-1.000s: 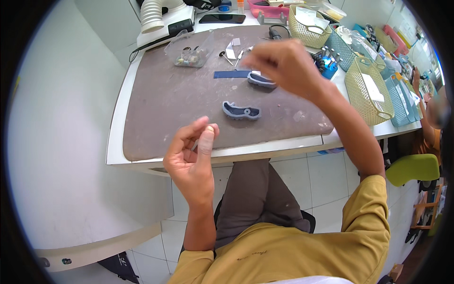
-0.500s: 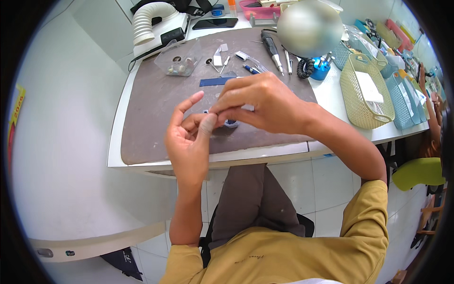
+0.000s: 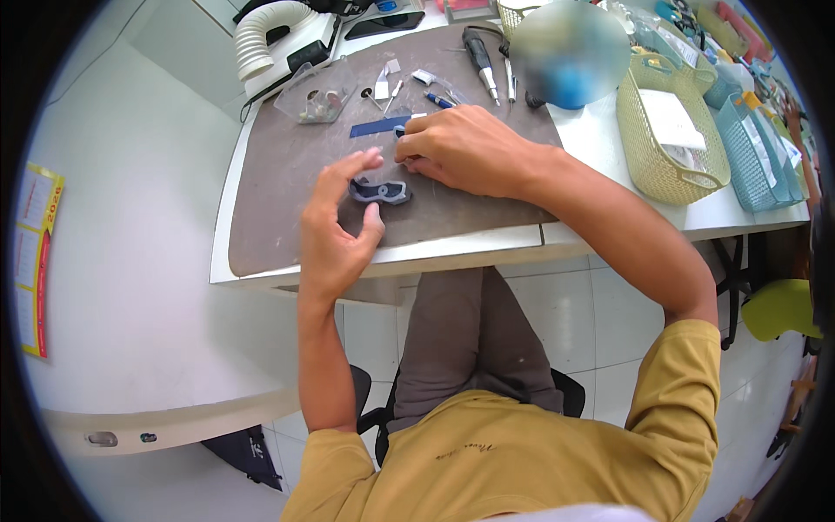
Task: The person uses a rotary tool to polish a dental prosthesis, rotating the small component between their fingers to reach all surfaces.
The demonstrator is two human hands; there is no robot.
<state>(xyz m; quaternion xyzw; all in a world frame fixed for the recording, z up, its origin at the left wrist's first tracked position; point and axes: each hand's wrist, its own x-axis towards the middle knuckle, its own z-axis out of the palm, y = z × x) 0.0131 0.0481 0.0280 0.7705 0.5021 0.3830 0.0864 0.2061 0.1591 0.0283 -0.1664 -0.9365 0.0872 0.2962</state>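
A grey, curved, arch-shaped piece [image 3: 380, 192] lies on the brown mat [image 3: 287, 200]. My left hand [image 3: 335, 228] is open beside it, thumb and fingers spread around its left end; I cannot tell whether they touch it. Just beyond and to the right, my right hand [image 3: 470, 155] is low over the mat with its fingers curled together. A small grey-blue piece [image 3: 399, 130] shows at those fingertips, mostly hidden by the hand. Past the hands lies a flat dark-blue strip [image 3: 376, 128].
Across the mat's far side are a clear plastic box [image 3: 315, 94] of small parts, a blue pen-like tool [image 3: 439, 100] and a rotary handpiece [image 3: 481, 68]. A white machine with a ribbed hose [image 3: 252, 48] stands far left. Yellow [image 3: 674, 174] and blue baskets [image 3: 761, 170] stand right.
My hands were pinched together above the mat and have parted. The left has opened beside the arch-shaped piece; the right has lowered farther away. The whole view has shifted slightly.
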